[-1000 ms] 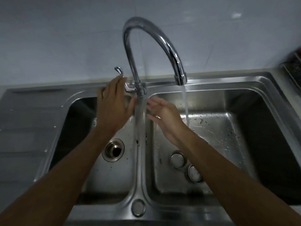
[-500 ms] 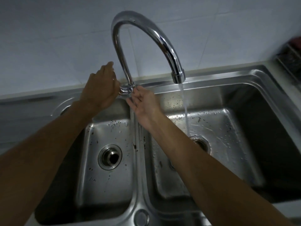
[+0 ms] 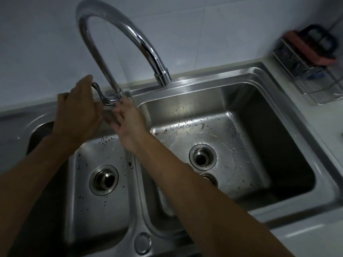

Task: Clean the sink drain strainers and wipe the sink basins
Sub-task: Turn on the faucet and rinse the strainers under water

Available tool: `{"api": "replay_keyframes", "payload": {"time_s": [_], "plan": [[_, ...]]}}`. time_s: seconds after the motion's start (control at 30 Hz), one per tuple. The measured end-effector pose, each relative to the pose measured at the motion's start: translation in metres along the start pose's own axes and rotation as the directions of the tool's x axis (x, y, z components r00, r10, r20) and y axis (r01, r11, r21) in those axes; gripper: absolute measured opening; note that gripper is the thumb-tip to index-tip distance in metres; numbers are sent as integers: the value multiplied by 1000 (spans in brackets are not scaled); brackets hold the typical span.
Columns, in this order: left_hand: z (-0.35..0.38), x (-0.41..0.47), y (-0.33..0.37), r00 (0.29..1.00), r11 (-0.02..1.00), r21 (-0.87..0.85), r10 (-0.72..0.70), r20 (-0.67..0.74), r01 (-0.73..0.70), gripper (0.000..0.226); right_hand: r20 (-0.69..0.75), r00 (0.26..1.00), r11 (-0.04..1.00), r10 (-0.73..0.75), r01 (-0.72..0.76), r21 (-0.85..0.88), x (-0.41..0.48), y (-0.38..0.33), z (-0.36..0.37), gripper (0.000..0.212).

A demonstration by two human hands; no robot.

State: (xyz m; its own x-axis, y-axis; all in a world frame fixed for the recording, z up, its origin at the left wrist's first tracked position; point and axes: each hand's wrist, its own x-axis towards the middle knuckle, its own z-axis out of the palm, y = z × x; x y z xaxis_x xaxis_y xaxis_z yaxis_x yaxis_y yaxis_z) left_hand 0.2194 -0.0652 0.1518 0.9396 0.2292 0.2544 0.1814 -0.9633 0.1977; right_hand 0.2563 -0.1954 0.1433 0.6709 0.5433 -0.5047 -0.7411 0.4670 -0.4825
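Note:
A steel double sink fills the view, with a left basin [image 3: 104, 217] and a right basin [image 3: 241, 145]. Each has an open round drain, the left drain [image 3: 103, 180] and the right drain [image 3: 202, 157]. A strainer [image 3: 208, 178] lies in the right basin just below its drain, partly hidden by my right arm. A tall chrome faucet [image 3: 130, 32] arches over the divider, and no water runs from its spout. My left hand [image 3: 78, 112] is on the faucet lever [image 3: 101, 93]. My right hand [image 3: 128, 119] hangs open just below the faucet base, fingers spread.
A wire rack [image 3: 315, 75] with a pink sponge and a dark brush stands on the counter at the back right. Dark specks dot the left basin floor. A round plug hole cover [image 3: 142, 243] sits on the front rim. White tiled wall behind.
The water stream has stopped. My left hand has closed onto the lever and my right hand has slid toward the faucet base. The view has shifted nearer and to the right.

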Motion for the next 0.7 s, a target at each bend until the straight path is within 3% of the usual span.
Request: {"api": "replay_keyframes", "payload": {"time_s": [0.2, 0.7], "plan": [[5, -2, -2, 1000, 999, -40, 7, -16, -8, 65, 5, 1000, 1000, 2, -2, 17, -7, -3, -9, 58], [10, -3, 3, 1000, 994, -104, -29, 10, 30, 69, 32, 999, 998, 9, -11, 67, 4, -18, -16, 20]]}}
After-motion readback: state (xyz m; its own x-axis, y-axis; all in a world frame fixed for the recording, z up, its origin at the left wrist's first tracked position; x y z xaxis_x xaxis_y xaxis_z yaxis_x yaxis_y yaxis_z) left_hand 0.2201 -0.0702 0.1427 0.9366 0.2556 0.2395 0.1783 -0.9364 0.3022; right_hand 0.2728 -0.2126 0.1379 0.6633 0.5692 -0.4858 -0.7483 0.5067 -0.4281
